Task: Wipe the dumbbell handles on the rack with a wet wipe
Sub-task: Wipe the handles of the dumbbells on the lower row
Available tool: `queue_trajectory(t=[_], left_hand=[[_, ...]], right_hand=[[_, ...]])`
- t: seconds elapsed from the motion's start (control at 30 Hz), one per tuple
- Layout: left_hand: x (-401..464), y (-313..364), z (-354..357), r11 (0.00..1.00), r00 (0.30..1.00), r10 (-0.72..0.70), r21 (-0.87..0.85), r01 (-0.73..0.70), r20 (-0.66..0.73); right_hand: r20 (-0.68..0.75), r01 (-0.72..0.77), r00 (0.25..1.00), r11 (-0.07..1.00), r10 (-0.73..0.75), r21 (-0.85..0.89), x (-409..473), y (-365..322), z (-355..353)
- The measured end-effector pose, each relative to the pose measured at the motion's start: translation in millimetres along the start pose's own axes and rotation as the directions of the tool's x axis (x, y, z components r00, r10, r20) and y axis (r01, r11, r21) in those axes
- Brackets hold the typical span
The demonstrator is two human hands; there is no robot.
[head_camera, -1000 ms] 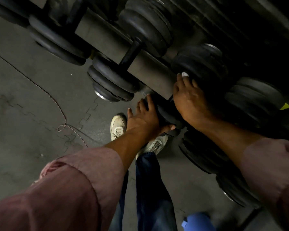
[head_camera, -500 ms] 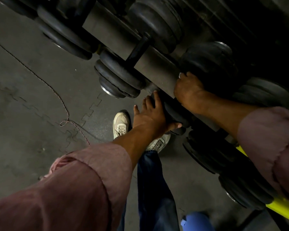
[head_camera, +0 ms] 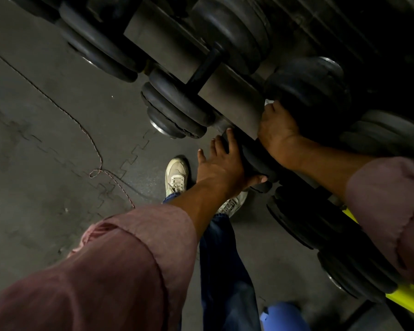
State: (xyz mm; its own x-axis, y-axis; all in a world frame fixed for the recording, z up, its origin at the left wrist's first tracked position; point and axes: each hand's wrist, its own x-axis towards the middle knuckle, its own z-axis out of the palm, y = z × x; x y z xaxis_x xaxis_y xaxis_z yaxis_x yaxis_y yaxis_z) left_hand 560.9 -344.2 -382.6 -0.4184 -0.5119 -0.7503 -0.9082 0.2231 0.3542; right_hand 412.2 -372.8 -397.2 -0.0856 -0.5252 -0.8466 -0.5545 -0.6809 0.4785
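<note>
A black dumbbell [head_camera: 258,161] lies across the grey rack rail [head_camera: 227,91] at the centre. My left hand [head_camera: 222,163] rests flat on its near weight head, fingers straight, thumb under the rim. My right hand [head_camera: 277,130] curls down over the handle between the two heads, and a small corner of the white wet wipe [head_camera: 269,102] shows just above its knuckles. The handle itself is hidden under that hand. Another dumbbell [head_camera: 177,108] with a bare black handle [head_camera: 204,68] sits to the left.
More black dumbbells [head_camera: 332,235] line the rack to the right and upper left. A yellow rack bar [head_camera: 406,297] runs at the lower right. A thin cord [head_camera: 91,139] trails over the dark floor mats. My shoes [head_camera: 177,173] stand by the rack; a blue object [head_camera: 282,316] sits at the bottom.
My right hand has curled down over the handle, hiding most of the wipe. My left hand stays on the weight head. The view has shifted, bringing the yellow bar in.
</note>
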Motion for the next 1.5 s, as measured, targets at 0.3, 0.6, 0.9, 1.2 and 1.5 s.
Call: queue_trajectory(t=[0.3,0.6,0.9,1.2,1.5], left_hand=[[0.3,-0.7,1.2,1.000,1.000,0.009,0.004,-0.009,-0.014],[-1.5,-0.4,0.1,1.000,0.999,0.029,0.001,-0.029,-0.020],[-4.2,3.0,-5.1,0.999,1.000,0.016,0.029,-0.016,-0.012],[-3.2,3.1,-2.7,0.999,1.000,-0.014,0.047,0.015,-0.024],[-3.9,4.0,-1.6,0.999,0.999,-0.003,0.050,0.004,-0.032]], right_hand=[[0.157,0.246,0.930,0.879,-0.333,0.408,4.7,25.3,-15.3],[-0.284,0.321,0.945,0.617,-0.161,0.719,11.7,4.9,32.2],[-0.585,0.518,0.742,0.275,0.327,0.810,-18.2,-14.4,53.8],[-0.128,0.284,0.887,-0.304,0.444,0.909,-34.7,-56.7,85.3],[0.399,0.111,0.899,-0.975,0.180,0.190,-11.7,-65.7,79.7]])
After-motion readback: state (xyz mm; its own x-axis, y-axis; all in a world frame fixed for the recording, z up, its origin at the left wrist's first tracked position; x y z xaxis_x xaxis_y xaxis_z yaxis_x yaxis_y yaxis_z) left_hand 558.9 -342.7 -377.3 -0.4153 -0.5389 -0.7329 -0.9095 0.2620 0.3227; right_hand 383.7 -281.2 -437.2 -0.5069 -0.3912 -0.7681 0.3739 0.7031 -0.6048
